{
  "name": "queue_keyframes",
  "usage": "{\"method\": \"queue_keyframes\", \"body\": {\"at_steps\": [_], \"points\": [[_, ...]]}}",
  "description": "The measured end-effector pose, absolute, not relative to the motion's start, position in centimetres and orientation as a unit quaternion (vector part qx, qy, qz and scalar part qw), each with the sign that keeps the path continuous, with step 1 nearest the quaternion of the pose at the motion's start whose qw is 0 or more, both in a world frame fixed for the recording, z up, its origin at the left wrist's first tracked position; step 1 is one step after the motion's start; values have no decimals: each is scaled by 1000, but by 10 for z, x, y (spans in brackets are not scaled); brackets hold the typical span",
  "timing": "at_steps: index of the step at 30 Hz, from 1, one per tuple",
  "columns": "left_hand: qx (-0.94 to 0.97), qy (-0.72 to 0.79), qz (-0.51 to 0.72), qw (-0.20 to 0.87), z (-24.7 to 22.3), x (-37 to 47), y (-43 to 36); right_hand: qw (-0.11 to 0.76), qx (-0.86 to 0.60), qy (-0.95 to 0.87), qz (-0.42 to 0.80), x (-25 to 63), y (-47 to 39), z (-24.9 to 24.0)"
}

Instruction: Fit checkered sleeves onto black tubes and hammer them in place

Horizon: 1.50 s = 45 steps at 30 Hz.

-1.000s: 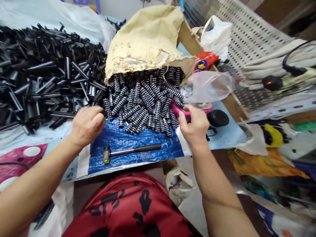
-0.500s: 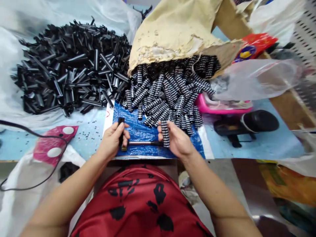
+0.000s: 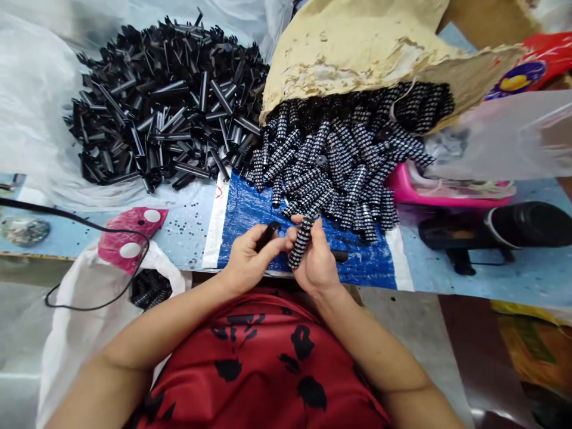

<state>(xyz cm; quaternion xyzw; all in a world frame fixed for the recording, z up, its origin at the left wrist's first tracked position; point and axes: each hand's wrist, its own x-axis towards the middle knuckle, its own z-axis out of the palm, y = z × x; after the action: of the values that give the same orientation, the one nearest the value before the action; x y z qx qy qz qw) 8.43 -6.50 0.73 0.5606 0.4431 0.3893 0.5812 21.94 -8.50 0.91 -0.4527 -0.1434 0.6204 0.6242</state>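
Observation:
My left hand (image 3: 252, 256) is closed around a short black cylindrical piece (image 3: 267, 236), whose upper end sticks out above the fingers. The thumb and fingertips reach over to my right hand. My right hand (image 3: 318, 262) grips a black cylinder studded with rows of small white squares (image 3: 300, 244), held tilted between thumb and fingers. Past the right hand, a black bar end (image 3: 340, 256) shows on the blue sheet (image 3: 241, 214); the rest of it is hidden. Just beyond both hands lies a heap of similar studded cylinders (image 3: 335, 161).
A pile of black plastic pieces (image 3: 170, 119) lies at the left on clear plastic. A torn yellow sack (image 3: 344, 53) covers the heap's back. At the right are a pink tray (image 3: 406, 187) and a black device (image 3: 527, 226). A black cable (image 3: 89, 220) crosses the left.
My left hand has moved right, close to my right hand, and its black piece now leans. The studded cylinder has turned from upright to tilted. The whole view has shifted.

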Motion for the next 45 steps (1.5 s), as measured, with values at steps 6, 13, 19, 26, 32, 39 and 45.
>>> {"method": "queue_keyframes", "body": {"at_steps": [6, 13, 19, 26, 32, 39, 45], "points": [[623, 405, 382, 550, 13, 92, -60, 606, -489, -329, 534, 222, -90, 2], [545, 427, 319, 646, 23, 73, -61, 419, -415, -794, 148, 270, -96, -11], [507, 475, 361, 622, 23, 84, -68, 442, -422, -789, 66, 258, -102, -2], [448, 433, 369, 690, 25, 83, -69, 407, -447, -796, -10, 255, -111, -1], [507, 419, 333, 675, 15, 71, -59, 373, -464, -803, -29, 252, -112, -7], [342, 416, 290, 791, 6, 69, -58, 397, -468, -787, 67, 252, -107, -10], [564, 459, 352, 590, -8, 30, -46, 248, -536, -807, 9, 284, -118, -27]]}}
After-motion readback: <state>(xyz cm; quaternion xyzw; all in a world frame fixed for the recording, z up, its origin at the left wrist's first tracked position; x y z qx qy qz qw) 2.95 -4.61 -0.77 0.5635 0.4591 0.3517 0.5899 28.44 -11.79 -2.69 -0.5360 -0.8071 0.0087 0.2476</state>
